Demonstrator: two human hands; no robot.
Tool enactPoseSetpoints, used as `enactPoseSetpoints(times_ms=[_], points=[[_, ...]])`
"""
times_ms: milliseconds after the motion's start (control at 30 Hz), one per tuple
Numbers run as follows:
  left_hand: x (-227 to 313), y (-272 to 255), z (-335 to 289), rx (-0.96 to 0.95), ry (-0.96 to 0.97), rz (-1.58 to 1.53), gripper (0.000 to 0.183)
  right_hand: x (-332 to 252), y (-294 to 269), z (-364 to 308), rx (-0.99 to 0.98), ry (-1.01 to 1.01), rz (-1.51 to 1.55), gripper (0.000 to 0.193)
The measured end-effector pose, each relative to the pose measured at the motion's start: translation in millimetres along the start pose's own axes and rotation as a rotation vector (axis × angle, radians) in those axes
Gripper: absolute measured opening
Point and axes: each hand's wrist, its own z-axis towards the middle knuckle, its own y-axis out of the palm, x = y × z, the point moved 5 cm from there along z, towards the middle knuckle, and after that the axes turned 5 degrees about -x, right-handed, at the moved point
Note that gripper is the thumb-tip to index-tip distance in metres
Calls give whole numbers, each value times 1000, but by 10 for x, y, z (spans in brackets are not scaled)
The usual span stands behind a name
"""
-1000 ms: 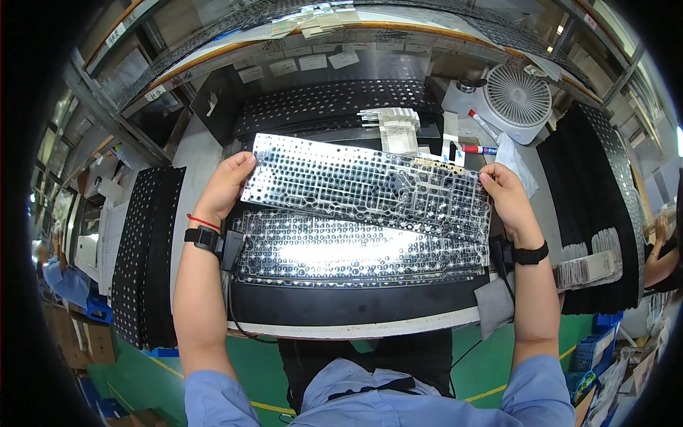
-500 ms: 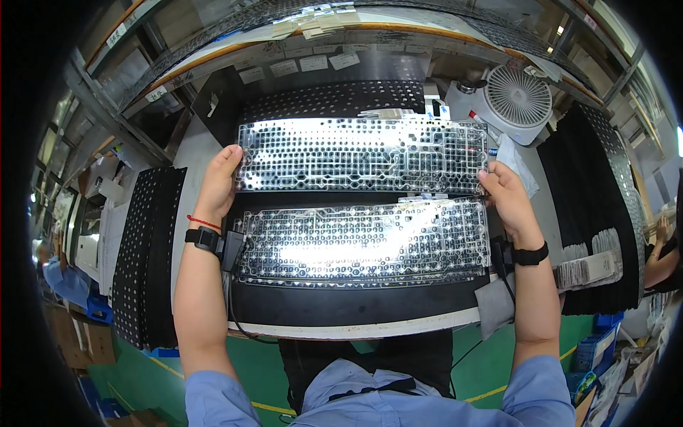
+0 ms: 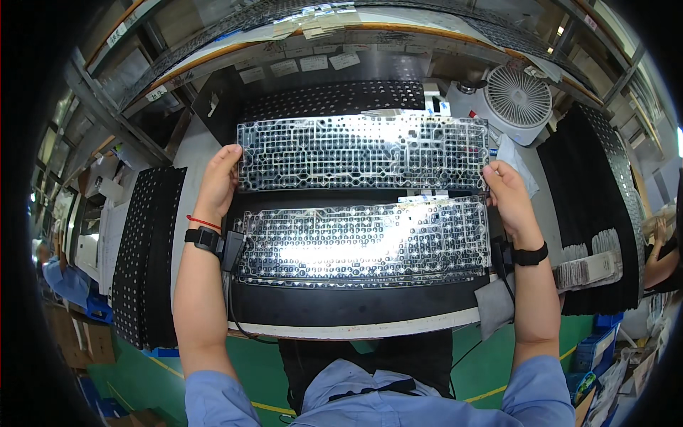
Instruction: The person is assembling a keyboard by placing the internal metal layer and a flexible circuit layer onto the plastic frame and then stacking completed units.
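A patterned sheet (image 3: 320, 153) runs lengthwise left to right, our left fingers (image 3: 231, 152) and right fingers (image 3: 494, 172) gripping its ends.

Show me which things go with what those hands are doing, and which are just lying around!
Part of the job:
- clear patterned sheet, held by the left hand and right hand
- similar sheets lying closer to the person

Seemingly just around:
- white fan
- cardboard box

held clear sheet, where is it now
In the head view, the clear sheet is above centre, held between the left hand and right hand, just beyond the stack of similar sheets.
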Motion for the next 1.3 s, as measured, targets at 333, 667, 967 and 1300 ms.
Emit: enactPoseSetpoints(times_ms=[333, 667, 967, 1300], points=[[173, 157, -118, -16, 18, -115, 21, -74, -57, -33, 149, -28, 142, 17], [142, 100, -93, -50, 20, 138, 24, -163, 62, -55, 101, -11, -37, 26], [63, 158, -107, -70, -77, 111, 12, -133, 37, -58, 116, -14, -26, 26], [-41, -177, 31, 104, 34, -211, 31, -52, 82, -53, -39, 60, -120, 47]])
